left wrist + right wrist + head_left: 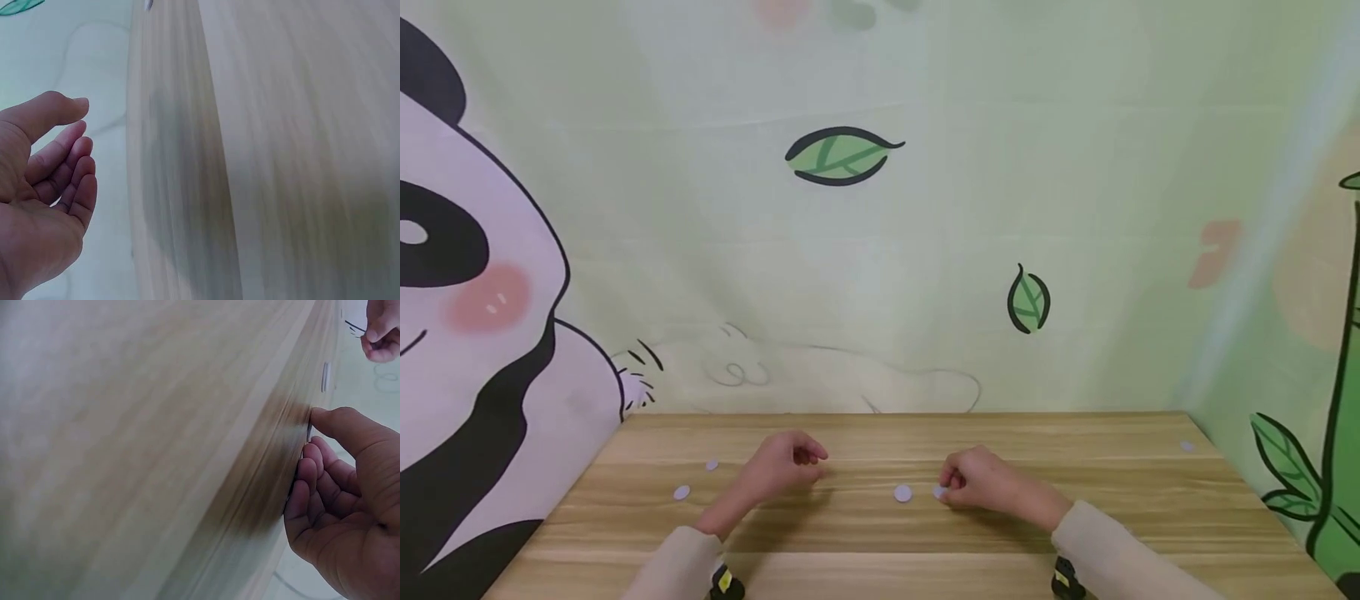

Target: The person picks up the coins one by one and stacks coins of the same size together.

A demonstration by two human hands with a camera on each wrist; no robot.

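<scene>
My right hand [981,482] is low at the wooden table, its thumb and curled fingers around the edge of a small pale round disc [938,492]. In the right wrist view the thumb and fingertips come together on this disc [309,433], and the hand hides most of it. A second disc [902,493] lies flat just left of that hand. Raised over the table, my left hand [784,462] is loosely curled with nothing between thumb and fingers, as the left wrist view of the hand [53,181] also shows.
Two more pale discs, one nearer [681,492] and one farther [712,465], lie left of my left hand. Another disc [1187,447] is near the far right corner of the table [865,533]. Behind the table's back edge hangs a printed cloth [925,250] with a panda and leaves.
</scene>
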